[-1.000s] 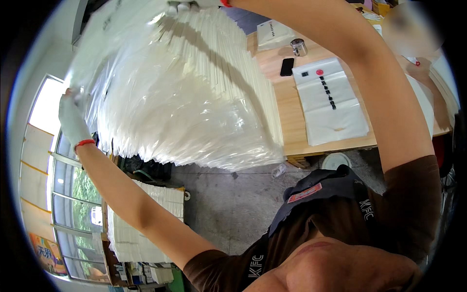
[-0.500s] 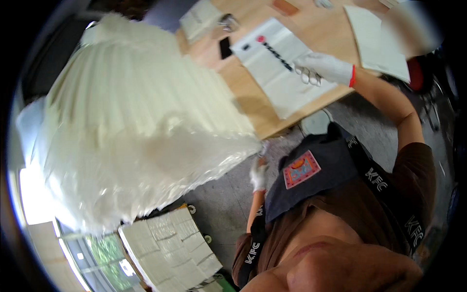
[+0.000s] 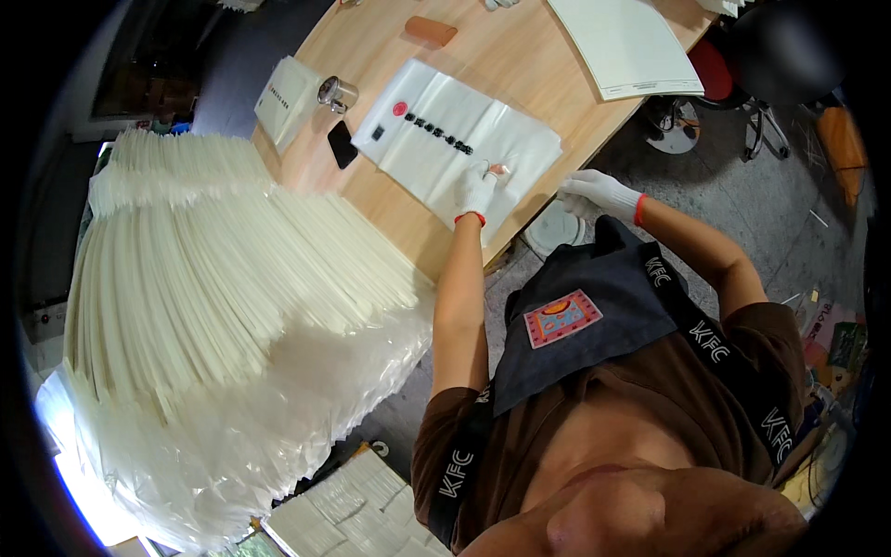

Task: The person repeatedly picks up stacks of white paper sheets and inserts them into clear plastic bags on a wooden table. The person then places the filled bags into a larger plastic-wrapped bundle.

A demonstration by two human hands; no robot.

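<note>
Two white-gloved hands: the left hand (image 3: 476,191) presses flat, fingers loosely spread, on a glossy rectangular plastic bag (image 3: 455,144) lying on the wooden table (image 3: 520,74); the right hand (image 3: 594,193) hovers half-open, empty, just beside its edge.

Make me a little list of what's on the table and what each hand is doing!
Left hand: white-gloved left hand rests on the flat white plastic bags lying on the wooden table
Right hand: white-gloved right hand hangs past the table edge, holding nothing
Big pile: fanned stack of clear plastic bags draped over the table's left end
Also on table: black phone, small metal cup, large white paper sheet
Clothing: dark apron
</note>
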